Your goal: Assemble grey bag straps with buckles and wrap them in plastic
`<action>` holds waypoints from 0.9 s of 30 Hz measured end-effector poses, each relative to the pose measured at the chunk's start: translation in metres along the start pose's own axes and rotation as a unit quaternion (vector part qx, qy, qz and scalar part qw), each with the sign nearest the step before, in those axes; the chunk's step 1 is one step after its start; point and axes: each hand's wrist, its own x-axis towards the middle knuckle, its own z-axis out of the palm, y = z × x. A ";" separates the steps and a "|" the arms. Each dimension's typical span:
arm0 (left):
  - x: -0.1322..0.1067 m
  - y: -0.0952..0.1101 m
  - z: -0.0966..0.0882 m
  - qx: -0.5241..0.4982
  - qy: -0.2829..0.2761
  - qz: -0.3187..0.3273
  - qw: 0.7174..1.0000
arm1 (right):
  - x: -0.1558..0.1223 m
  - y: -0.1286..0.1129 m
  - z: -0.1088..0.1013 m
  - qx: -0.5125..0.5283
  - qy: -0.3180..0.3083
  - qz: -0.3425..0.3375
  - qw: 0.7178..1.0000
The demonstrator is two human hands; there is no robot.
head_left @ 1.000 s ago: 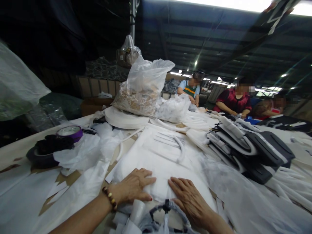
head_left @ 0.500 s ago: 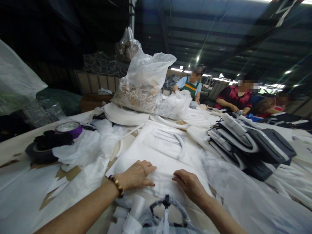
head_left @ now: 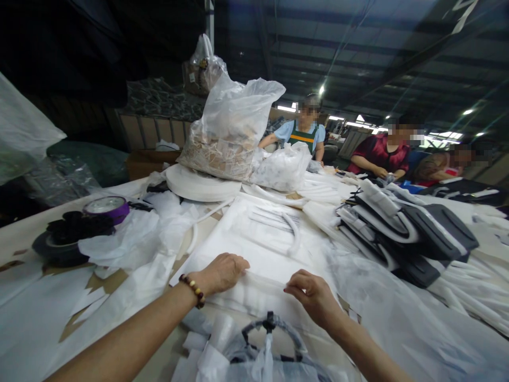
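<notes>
A stack of flat white translucent plastic bags (head_left: 228, 236) with dark printed lines lies before me, a curved white tube (head_left: 295, 236) resting on it. My left hand (head_left: 225, 271), wearing a beaded bracelet (head_left: 192, 290), has its fingers curled on the near edge of the top plastic bag. To its right, my right hand (head_left: 312, 294) pinches thumb and forefinger at the same edge; the fingertips partly hide what they grip. Close to me, below both hands, a handbag (head_left: 274, 366) with dark wrapped handles stands in clear plastic.
Black bag pieces with white-wrapped handles (head_left: 413, 233) are piled at right. A large plastic sack (head_left: 234, 127) stands behind a white roll (head_left: 202, 184). Tape rolls (head_left: 115, 211) and crumpled wrapping (head_left: 131, 228) lie left. Several co-workers (head_left: 304, 132) sit across the table.
My left fingers, spread flat before, have curled in at the bag's edge. My right thumb and forefinger have drawn together. The view has shifted slightly.
</notes>
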 end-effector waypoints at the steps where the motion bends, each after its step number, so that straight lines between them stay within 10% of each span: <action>1: -0.001 0.002 -0.002 0.001 -0.002 -0.002 1.000 | 0.003 -0.001 0.002 0.023 0.003 0.031 0.999; 14: 0.027 0.052 -0.008 0.060 0.008 0.060 0.996 | 0.011 -0.006 0.012 0.110 0.036 0.118 0.986; 27: 0.026 0.042 -0.012 0.125 -0.003 0.038 0.991 | 0.004 -0.003 0.010 -0.097 0.104 -0.060 0.988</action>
